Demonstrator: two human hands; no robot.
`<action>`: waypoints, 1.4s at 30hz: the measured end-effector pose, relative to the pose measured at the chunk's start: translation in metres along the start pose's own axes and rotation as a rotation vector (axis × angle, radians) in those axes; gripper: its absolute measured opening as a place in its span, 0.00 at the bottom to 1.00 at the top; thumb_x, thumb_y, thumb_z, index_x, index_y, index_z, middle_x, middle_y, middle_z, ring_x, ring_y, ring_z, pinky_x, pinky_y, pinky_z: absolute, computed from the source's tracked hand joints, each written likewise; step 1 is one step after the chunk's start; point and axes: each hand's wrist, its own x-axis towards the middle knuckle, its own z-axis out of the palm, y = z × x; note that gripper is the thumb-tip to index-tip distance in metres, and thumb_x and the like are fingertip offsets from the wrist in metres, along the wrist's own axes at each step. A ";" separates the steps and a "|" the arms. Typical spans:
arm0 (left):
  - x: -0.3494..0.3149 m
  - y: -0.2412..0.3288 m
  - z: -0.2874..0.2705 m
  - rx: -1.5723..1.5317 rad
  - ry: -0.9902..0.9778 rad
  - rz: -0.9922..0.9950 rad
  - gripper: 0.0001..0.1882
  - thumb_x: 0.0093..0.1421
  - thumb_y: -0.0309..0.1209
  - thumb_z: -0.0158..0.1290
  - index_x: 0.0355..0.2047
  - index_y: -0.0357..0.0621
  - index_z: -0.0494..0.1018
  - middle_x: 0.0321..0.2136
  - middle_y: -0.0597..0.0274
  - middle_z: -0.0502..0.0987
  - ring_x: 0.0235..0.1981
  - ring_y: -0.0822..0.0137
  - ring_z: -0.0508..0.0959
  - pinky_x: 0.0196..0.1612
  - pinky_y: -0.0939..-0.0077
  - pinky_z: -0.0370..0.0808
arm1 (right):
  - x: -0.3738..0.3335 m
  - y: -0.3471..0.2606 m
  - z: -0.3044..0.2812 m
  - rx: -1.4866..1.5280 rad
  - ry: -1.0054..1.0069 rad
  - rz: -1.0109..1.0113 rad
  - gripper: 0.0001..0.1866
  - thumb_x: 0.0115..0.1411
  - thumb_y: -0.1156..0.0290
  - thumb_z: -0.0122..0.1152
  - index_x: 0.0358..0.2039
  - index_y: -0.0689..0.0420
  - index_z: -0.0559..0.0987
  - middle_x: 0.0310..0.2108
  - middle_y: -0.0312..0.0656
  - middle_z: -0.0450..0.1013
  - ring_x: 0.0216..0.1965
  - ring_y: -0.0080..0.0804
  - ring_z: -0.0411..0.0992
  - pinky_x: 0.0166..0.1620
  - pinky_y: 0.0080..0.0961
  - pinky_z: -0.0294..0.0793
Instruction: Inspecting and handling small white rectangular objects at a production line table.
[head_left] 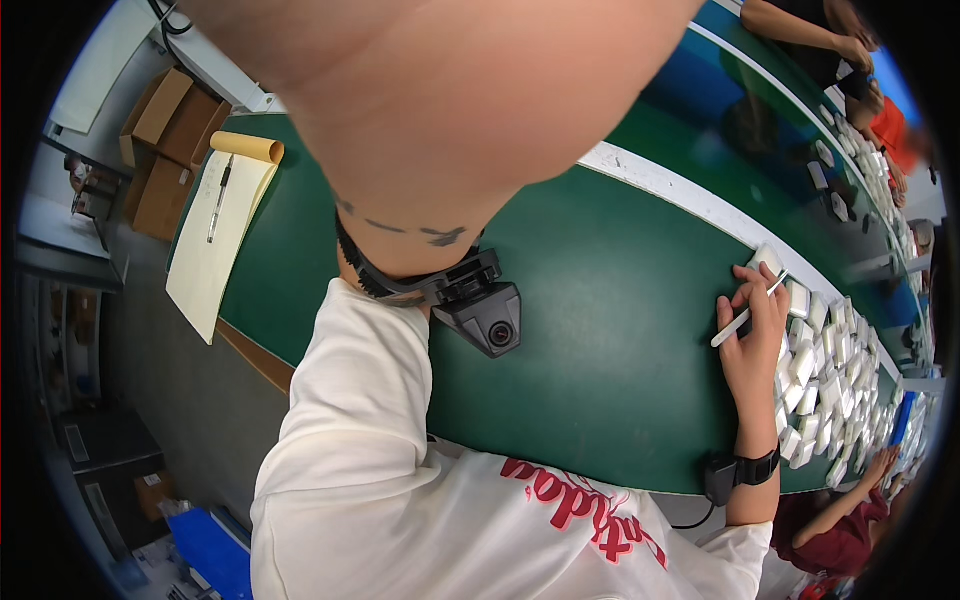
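Observation:
My left hand (pixel 450 90) is raised very close to the view and fills the upper middle. Only its heel and wrist show; the fingers lie beyond the top edge. A black strap with a small dark camera (pixel 490 320) circles that wrist. At the right of the green table (pixel 590 370), my right hand (pixel 755 315) is closed around a slim white pointed tool (pixel 733 328), held slantwise like a pen. Its kind is not clear. Beside that hand lies a heap of small white box-shaped pieces (pixel 825 370).
A yellowish notepad (pixel 222 240) with a pen (pixel 219 200) on it lies at the table's left end. Cardboard boxes (pixel 165 140) stand beyond. A white rail (pixel 680 195) runs along the far edge, with a green surface behind it. Other people work at the right.

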 end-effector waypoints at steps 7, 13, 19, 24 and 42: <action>-0.001 0.022 0.000 -0.019 -0.100 0.074 0.25 0.65 0.52 0.52 0.44 0.40 0.73 0.36 0.59 0.74 0.36 0.65 0.73 0.45 0.55 0.71 | 0.000 -0.001 0.000 -0.001 0.009 -0.004 0.12 0.51 0.83 0.64 0.31 0.60 0.69 0.47 0.48 0.75 0.59 0.59 0.65 0.60 0.49 0.65; -0.012 0.076 0.015 -0.088 -0.378 0.152 0.24 0.65 0.52 0.52 0.43 0.40 0.73 0.35 0.59 0.74 0.36 0.65 0.73 0.45 0.56 0.71 | 0.000 0.000 0.001 0.001 0.009 0.002 0.12 0.51 0.83 0.64 0.30 0.60 0.69 0.47 0.48 0.75 0.59 0.59 0.65 0.59 0.49 0.65; -0.023 0.101 0.023 -0.115 -0.505 0.170 0.24 0.65 0.52 0.52 0.42 0.41 0.74 0.34 0.60 0.74 0.35 0.66 0.73 0.44 0.56 0.70 | 0.000 0.001 0.001 -0.011 0.017 -0.003 0.12 0.51 0.83 0.65 0.30 0.60 0.69 0.47 0.48 0.75 0.60 0.59 0.65 0.60 0.49 0.65; -0.021 0.115 0.017 -0.103 -0.530 0.190 0.23 0.65 0.52 0.52 0.41 0.41 0.74 0.33 0.61 0.74 0.34 0.66 0.73 0.44 0.56 0.70 | -0.001 0.000 0.001 -0.007 0.013 0.000 0.12 0.51 0.83 0.64 0.30 0.60 0.68 0.47 0.48 0.75 0.60 0.58 0.65 0.60 0.49 0.64; -0.026 0.138 0.007 -0.120 -0.550 0.205 0.21 0.65 0.51 0.53 0.39 0.43 0.75 0.30 0.63 0.74 0.32 0.68 0.72 0.43 0.57 0.69 | -0.001 0.000 0.001 -0.005 0.008 -0.001 0.12 0.51 0.83 0.64 0.30 0.60 0.68 0.48 0.48 0.75 0.61 0.58 0.64 0.60 0.49 0.63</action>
